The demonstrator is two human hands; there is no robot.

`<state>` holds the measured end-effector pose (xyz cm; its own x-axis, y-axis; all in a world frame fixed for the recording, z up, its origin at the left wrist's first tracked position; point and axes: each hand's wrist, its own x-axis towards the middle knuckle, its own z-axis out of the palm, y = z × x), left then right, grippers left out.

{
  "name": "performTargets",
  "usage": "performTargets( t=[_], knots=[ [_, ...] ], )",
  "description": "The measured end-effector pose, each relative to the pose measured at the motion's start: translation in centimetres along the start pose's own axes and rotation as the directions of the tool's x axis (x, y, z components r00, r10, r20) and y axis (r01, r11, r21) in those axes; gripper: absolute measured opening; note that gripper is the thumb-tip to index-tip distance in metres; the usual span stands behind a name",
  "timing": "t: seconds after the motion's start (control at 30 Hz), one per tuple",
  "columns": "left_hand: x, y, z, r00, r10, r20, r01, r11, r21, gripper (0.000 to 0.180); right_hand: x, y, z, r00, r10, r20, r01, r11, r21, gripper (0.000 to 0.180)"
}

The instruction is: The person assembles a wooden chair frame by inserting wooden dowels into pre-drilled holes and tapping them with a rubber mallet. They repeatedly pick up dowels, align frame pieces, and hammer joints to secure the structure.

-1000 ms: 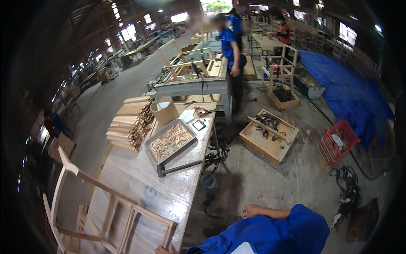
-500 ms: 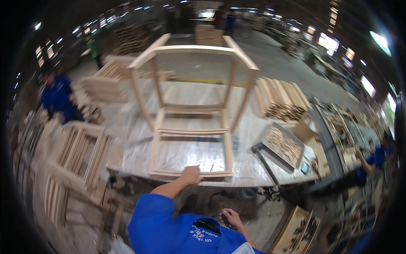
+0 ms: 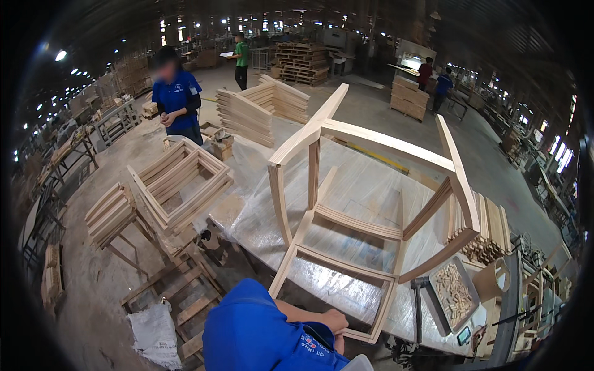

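A bare wooden chair frame (image 3: 361, 269) stands on the sheet-covered worktable (image 3: 253, 213), its raised part leaning toward the far right. My left hand (image 3: 335, 320) is held close to my body beside the frame's near corner, fingers curled. Whatever it may hold is hidden. My right hand (image 3: 339, 344) meets it just below, mostly covered by the left hand and my blue shirt, so its fingers do not show. Right of the frame lies a long-handled dark hammer (image 3: 417, 312) beside a metal tray (image 3: 440, 321) of small wooden dowels.
Stacked wooden frames (image 3: 179, 179) stand at left, with more stacked parts (image 3: 263, 111) on the table's far end. Wooden slats (image 3: 492, 226) and a cardboard tube (image 3: 492, 278) are at right. A co-worker in blue (image 3: 176, 99) stands beyond the left stacks. A white sack (image 3: 154, 334) lies low left.
My left hand has left the frame's near rail and come back to my right hand. The view has swung left, so the frame now appears farther right.
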<state>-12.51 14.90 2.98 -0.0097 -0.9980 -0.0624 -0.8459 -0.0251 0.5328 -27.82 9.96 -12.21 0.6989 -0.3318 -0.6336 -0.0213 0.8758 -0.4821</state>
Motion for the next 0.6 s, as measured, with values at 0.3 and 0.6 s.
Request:
performTargets(
  t=[0.3, 0.6],
  knots=[
    [16.1, 5.0, -36.1, 0.331, 0.475, -0.815, -0.203, 0.880, 0.430, 0.022, 2.6, -0.6, -1.2, 0.998, 0.066, -0.023, -0.055, 0.946, 0.320, 0.043],
    [19.8, -3.3, -53.6, 0.855, -0.365, -0.369, 0.478, 0.832, 0.283, 0.090, 5.5, 2.0, 0.6, 0.926, -0.163, -0.341, 0.300, 0.867, 0.399, 0.048]
  ],
)
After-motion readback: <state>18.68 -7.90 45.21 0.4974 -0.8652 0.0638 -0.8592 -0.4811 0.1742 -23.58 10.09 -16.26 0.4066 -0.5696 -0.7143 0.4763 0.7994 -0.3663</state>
